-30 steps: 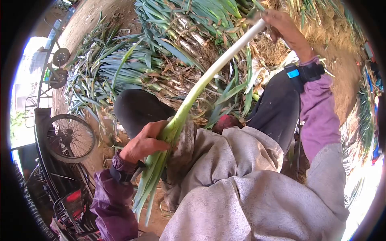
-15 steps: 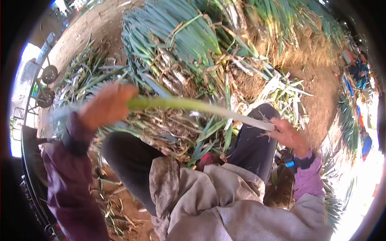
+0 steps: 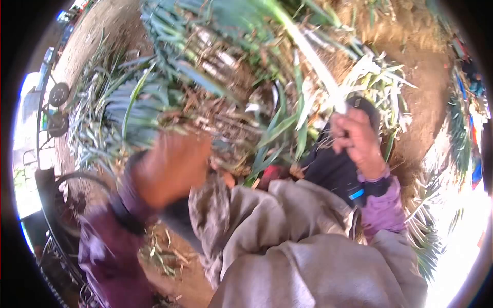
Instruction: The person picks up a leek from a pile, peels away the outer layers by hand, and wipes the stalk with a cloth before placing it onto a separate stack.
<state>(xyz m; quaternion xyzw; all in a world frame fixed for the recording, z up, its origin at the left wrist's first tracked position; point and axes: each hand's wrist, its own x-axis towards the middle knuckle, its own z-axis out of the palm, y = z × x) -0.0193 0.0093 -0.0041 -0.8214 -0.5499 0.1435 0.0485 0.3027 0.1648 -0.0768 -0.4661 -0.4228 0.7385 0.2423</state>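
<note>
My right hand grips the white root end of a leek, whose stalk slants up and left, turning green near the top edge. Thin roots hang by the fingers. My left hand is blurred by motion above my left knee, apart from that leek; its fingers are too smeared to read. Beyond it lie loose leaves and trimmings on the ground in front of my legs.
Piled leeks lie ahead, with more leaves at the left. Pale peeled leaves lie beyond my right knee. A wheeled cart stands at the far left. Bare soil shows at the right.
My left hand has come off the leek and moved down and right. The leek has swung from nearly level to pointing up and left, still in my right hand.
</note>
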